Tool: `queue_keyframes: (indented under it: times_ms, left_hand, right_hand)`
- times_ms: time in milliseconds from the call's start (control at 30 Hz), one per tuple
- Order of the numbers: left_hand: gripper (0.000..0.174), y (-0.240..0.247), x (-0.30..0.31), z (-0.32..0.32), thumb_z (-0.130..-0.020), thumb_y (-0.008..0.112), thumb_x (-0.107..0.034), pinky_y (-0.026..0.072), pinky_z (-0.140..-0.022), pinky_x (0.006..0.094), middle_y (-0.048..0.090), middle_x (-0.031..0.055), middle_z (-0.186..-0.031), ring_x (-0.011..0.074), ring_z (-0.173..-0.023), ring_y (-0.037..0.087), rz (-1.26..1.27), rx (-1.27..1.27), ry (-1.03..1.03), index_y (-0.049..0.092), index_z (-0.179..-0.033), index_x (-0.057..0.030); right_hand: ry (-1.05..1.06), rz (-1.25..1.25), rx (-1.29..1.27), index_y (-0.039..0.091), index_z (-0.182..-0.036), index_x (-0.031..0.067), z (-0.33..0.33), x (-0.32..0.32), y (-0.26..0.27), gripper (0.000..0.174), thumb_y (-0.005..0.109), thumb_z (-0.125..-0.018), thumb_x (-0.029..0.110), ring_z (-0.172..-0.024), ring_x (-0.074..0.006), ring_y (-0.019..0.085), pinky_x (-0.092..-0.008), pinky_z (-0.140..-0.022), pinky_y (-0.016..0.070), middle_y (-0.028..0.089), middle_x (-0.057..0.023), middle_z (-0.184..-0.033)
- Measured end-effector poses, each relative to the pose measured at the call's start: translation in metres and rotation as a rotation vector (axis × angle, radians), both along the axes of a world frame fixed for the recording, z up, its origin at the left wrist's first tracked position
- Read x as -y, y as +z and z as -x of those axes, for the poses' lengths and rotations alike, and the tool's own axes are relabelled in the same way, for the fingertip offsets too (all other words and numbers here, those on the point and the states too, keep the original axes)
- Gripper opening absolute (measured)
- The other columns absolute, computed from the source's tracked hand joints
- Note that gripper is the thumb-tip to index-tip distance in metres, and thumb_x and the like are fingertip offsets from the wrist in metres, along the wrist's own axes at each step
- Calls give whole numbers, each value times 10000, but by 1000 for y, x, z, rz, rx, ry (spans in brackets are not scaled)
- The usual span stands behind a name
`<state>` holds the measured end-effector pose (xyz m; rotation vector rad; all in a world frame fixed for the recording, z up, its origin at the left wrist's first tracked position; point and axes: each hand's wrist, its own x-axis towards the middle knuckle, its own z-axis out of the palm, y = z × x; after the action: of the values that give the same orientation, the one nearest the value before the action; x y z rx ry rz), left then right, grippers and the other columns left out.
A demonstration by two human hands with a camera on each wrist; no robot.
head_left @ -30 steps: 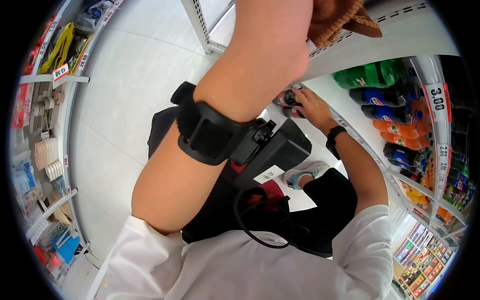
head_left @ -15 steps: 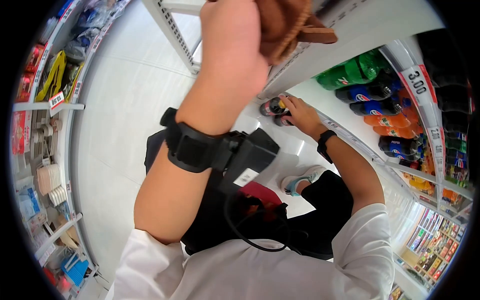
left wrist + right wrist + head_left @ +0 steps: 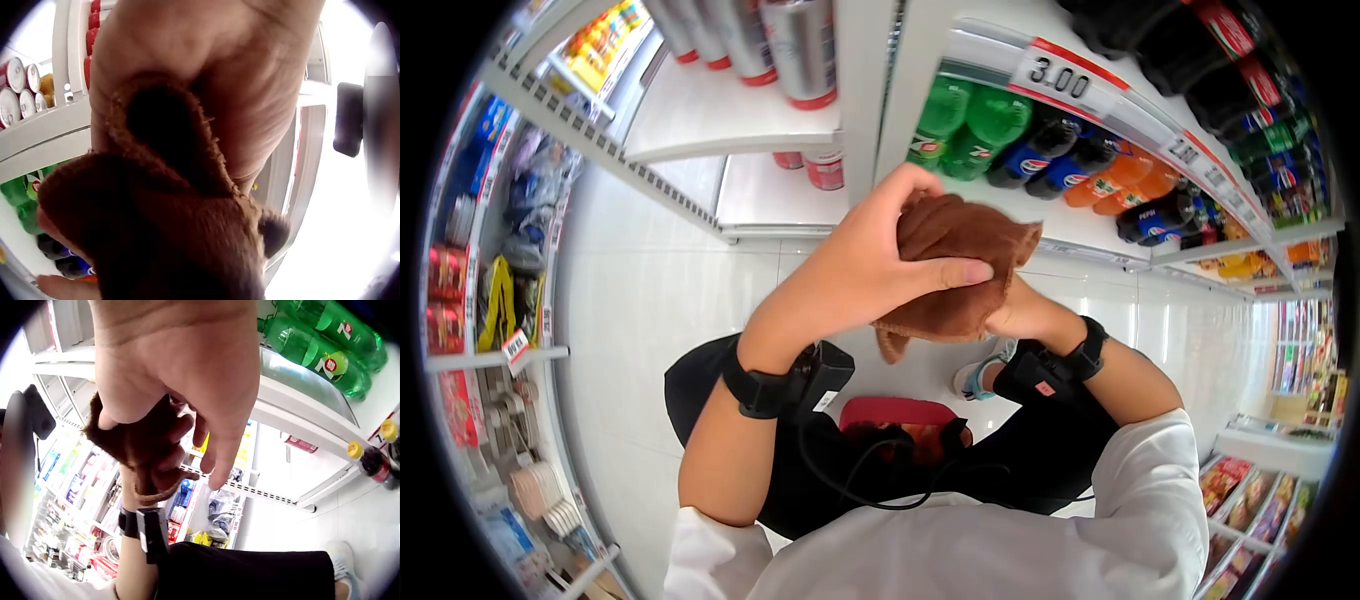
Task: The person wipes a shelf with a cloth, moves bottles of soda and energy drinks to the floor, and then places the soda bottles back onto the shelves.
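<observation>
A brown fuzzy cloth [image 3: 955, 235] with a stitched edge is bunched up in front of the body. My left hand [image 3: 870, 260] grips it, thumb laid across the top. A loop [image 3: 209, 134] of the cloth stands out below the palm in the left wrist view. On the cloth's other side, my right hand [image 3: 1032, 312] is partly hidden behind it in the head view. The right wrist view shows this hand's thumb at the cloth's edge and its fingers [image 3: 215, 465] extended, while the left hand's fingertips [image 3: 178, 430] curl over the cloth.
Two dark bottles [image 3: 373, 461] with yellow caps stand low beside the shelving. Green soda bottles [image 3: 985, 130], cola and orange drinks fill the shelf ahead. Silver cans [image 3: 798, 45] stand at upper left of it. Another stocked shelf [image 3: 510, 355] runs along the left.
The right hand has left the bottles low by the shelf and come up to the cloth. My left hand has lowered the cloth in front of the body. The head view has tilted up.
</observation>
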<state>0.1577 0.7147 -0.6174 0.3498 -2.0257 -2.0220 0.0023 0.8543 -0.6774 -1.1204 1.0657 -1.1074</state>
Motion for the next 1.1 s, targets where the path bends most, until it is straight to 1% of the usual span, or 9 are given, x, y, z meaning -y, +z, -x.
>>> queue_keyframes:
  times_ms: [67,133,233,400,533,600,733,900,1100]
  left_hand:
    - [478,-17,-11,17,-842,779,-178,461,-909,308,585,88,-1075,161,-1036,565,147,43,29,474,-1184,-40]
    - [373,-28,-24,19,-934,656,-198,435,-927,331,556,138,-1088,244,-1024,561,408,51,197,511,-1227,-19]
    - [372,-37,-22,25,-962,605,-229,411,-966,346,535,156,-1134,294,-1049,540,394,89,201,559,-1264,-17]
    - [387,-36,-18,27,-946,624,-229,512,-771,307,537,114,-1161,186,-1019,554,489,145,246,584,-1287,-51]
    - [366,-33,-12,28,-931,635,-186,519,-744,288,537,109,-1165,173,-968,568,454,109,314,591,-1268,-50]
    - [329,-25,-16,31,-922,622,-204,504,-756,332,582,123,-1108,244,-922,577,400,95,327,604,-1204,-35]
    - [287,-22,-14,33,-916,624,-194,504,-738,328,599,118,-1074,249,-895,584,429,48,358,612,-1155,-35]
    - [247,-16,-11,29,-916,623,-186,499,-739,345,608,117,-1063,242,-856,587,366,45,380,618,-1108,-31]
    - [214,-22,-1,27,-918,618,-157,497,-693,323,619,115,-1021,236,-827,592,458,45,396,624,-1076,-12]
  right_hand:
    - [-158,-94,354,380,-1402,47,-11,-11,4,635,635,-944,404,-1221,-200,532,-405,-958,534,497,-100,-1317]
    - [-218,-125,409,393,-1386,68,-10,-11,2,574,636,-953,355,-1203,-208,553,-439,-931,558,516,-90,-1308]
    - [-282,-178,462,427,-1353,84,0,-11,4,502,653,-950,282,-1186,-223,575,-458,-910,569,538,-74,-1301]
    - [-528,-257,451,466,-1306,85,45,-12,-46,413,636,-958,229,-1160,-211,583,-452,-917,559,542,-63,-1308]
    - [-898,-411,476,505,-1235,88,76,-10,-74,275,561,-971,140,-1088,-224,604,-468,-904,556,589,-65,-1181]
    - [-1075,-583,449,508,-1207,88,105,-17,-111,262,491,-948,53,-1060,-255,615,-481,-888,563,589,-90,-1167]
    - [-1162,-737,412,499,-1192,73,131,-1,-158,319,416,-897,-16,-1020,-297,628,-504,-864,575,581,-116,-1173]
    - [-1074,-536,566,489,-1214,71,139,36,-192,303,458,-916,19,-1062,-304,605,-506,-851,573,568,-124,-1189]
    - [-1060,-915,381,453,-1246,79,122,8,-227,383,586,-894,147,-1158,-348,507,-519,-942,490,451,-106,-1285]
